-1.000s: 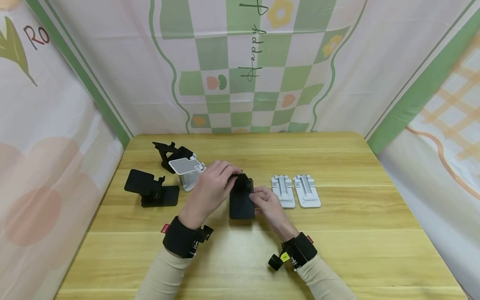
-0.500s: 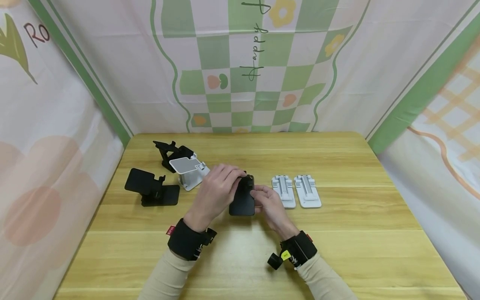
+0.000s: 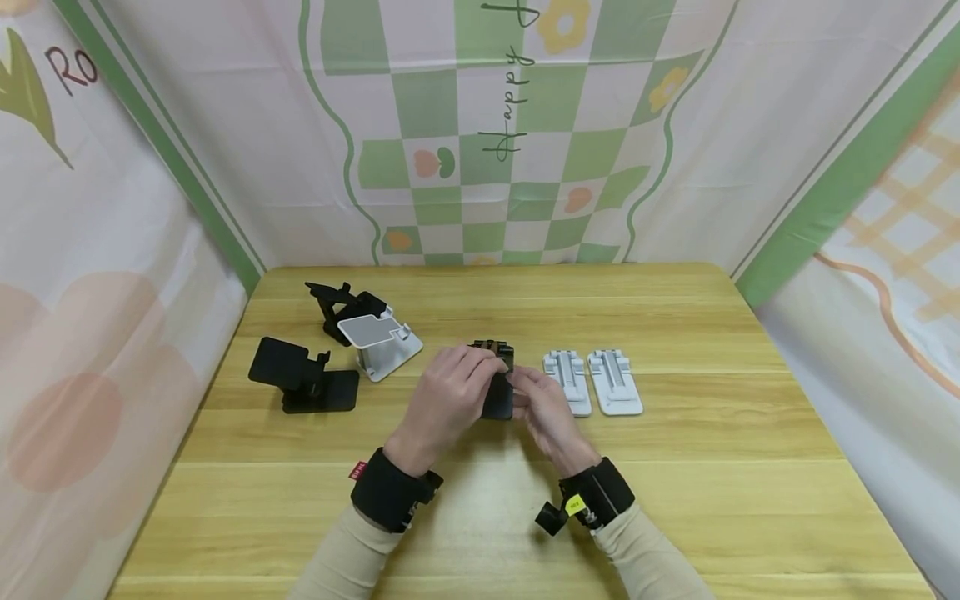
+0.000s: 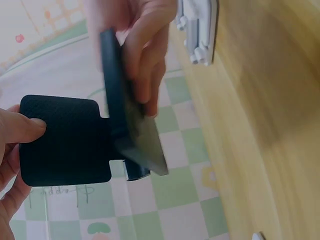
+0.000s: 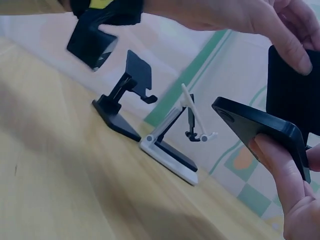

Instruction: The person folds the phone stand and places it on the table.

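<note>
A black folding phone stand [image 3: 497, 403] is held above the table between both hands. My left hand [image 3: 453, 392] pinches the edge of its upper plate [image 4: 65, 140], thumb flat on the textured face. My right hand [image 3: 546, 412] grips the base [image 5: 250, 122] from the right, its fingers under the bottom face. In the left wrist view the plate stands out at an angle from the base, joined by a narrow hinge neck. Part of the stand is covered by the left hand in the head view.
Left on the wooden table [image 3: 675, 500] stand two unfolded black phone stands [image 3: 318, 392] [image 3: 333, 310] and an unfolded white one [image 3: 386, 354]. Two folded white stands [image 3: 567, 383] [image 3: 615, 383] lie just right of the right hand. A patterned cloth [image 3: 480, 200] hangs behind.
My left hand has moved right and slightly toward the right hand, swinging the plate of the black stand. The stand has risen a little in the head view. Other stands have stayed put.
</note>
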`<move>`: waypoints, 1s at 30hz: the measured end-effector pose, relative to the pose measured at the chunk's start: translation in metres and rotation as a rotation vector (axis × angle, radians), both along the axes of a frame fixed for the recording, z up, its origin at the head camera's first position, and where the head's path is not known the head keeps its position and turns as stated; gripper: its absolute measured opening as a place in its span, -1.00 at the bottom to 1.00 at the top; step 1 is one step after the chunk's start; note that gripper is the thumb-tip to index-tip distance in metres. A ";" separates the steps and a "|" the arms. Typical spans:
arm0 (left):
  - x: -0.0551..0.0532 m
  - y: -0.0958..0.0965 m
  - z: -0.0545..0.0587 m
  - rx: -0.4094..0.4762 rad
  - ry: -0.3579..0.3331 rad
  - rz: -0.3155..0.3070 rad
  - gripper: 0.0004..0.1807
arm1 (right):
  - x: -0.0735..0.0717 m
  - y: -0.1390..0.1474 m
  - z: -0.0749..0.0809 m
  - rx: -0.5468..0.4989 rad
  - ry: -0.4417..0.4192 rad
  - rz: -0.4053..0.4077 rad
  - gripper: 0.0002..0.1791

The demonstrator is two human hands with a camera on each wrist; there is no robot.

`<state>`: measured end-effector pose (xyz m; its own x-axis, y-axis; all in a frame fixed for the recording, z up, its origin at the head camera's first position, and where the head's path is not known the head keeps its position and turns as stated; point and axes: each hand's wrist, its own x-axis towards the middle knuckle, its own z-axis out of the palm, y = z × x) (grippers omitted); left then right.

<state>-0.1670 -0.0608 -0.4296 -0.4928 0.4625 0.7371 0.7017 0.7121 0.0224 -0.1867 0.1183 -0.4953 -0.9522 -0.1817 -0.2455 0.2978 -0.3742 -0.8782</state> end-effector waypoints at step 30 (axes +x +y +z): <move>0.005 0.007 -0.020 -0.007 0.000 -0.013 -0.84 | -0.001 0.003 0.013 -0.069 -0.008 -0.025 -0.61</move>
